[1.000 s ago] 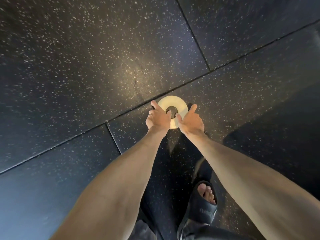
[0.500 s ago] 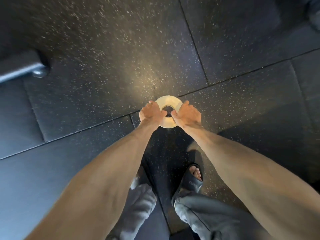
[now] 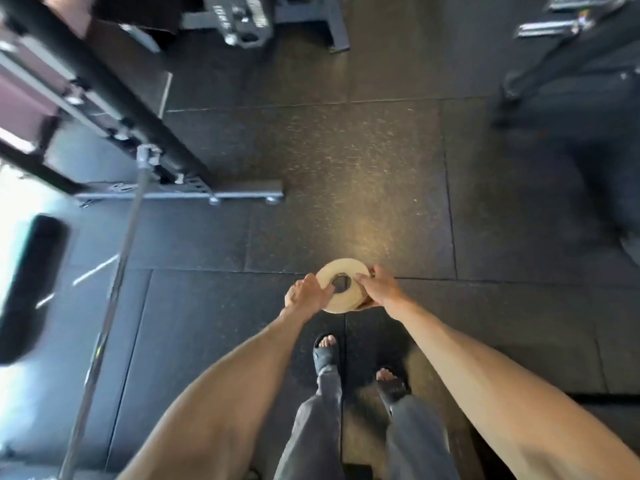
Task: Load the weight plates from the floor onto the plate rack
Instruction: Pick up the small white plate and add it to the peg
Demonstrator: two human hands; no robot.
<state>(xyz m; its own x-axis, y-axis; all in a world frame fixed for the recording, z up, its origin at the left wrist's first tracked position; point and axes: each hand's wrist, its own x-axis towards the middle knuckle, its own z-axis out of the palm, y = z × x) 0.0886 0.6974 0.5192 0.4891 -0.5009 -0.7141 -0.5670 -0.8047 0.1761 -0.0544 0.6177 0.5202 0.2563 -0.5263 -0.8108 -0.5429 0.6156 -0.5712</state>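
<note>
Cream-coloured weight plate (image 3: 346, 267) lay near flat between the left grip (image 3: 306, 294) and right grip (image 3: 381, 291), both clamped on opposite sides, its hole facing up.

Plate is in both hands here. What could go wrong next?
1. The left hand and right hand grip the weight plate just ahead of open-toed sandals; a slip might hit bare toes.
2. The barbell and the frame's floor bar are close on the left; tripping while carrying seems possible.
</note>
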